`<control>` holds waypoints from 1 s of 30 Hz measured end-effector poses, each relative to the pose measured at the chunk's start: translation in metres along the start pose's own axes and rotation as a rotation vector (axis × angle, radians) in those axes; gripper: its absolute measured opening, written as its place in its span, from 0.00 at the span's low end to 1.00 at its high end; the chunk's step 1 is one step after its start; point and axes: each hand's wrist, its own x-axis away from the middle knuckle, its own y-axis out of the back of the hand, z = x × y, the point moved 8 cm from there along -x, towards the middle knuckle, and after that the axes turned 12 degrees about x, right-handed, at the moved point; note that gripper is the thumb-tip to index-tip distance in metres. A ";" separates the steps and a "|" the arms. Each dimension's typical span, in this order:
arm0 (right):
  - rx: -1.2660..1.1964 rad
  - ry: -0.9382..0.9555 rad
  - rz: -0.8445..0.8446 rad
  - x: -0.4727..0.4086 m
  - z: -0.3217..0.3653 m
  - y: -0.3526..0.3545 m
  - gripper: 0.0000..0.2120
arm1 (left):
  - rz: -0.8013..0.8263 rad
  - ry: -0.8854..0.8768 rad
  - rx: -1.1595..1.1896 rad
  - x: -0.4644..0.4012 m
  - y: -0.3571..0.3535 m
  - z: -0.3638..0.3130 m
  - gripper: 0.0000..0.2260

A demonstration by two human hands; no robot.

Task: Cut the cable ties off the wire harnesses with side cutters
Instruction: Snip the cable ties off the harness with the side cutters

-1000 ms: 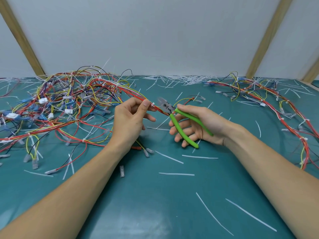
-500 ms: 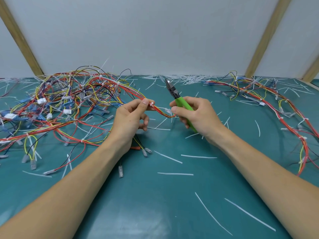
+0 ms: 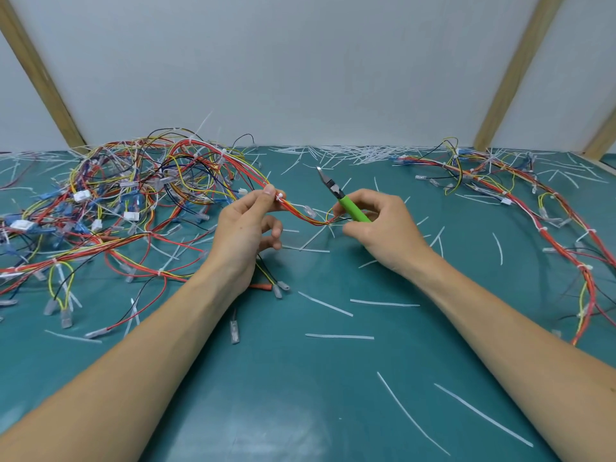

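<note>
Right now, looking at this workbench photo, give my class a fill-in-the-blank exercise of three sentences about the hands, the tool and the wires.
1. The right hand holds side cutters with ______ handles.
2. The left hand pinches the wire bundle right beside a white ______.
3. The cutters' tip points ______ from the person, toward the wall.

Missing words: green; cable tie; away
</note>
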 end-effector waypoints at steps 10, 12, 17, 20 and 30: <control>0.328 -0.009 -0.135 0.004 -0.002 0.004 0.12 | -0.040 -0.009 0.028 -0.003 0.007 -0.001 0.09; 0.417 0.014 -0.211 0.006 0.001 0.010 0.10 | -0.044 -0.011 0.027 -0.003 0.007 0.000 0.09; 0.507 0.032 -0.280 0.006 0.001 0.021 0.07 | -0.051 -0.029 0.026 -0.004 0.009 -0.002 0.09; 0.517 0.021 -0.260 0.005 0.000 0.020 0.07 | -0.042 -0.026 0.031 -0.004 0.008 -0.002 0.09; 0.367 -0.012 -0.189 0.004 -0.007 0.006 0.03 | 0.014 -0.141 -0.135 0.003 -0.002 -0.009 0.17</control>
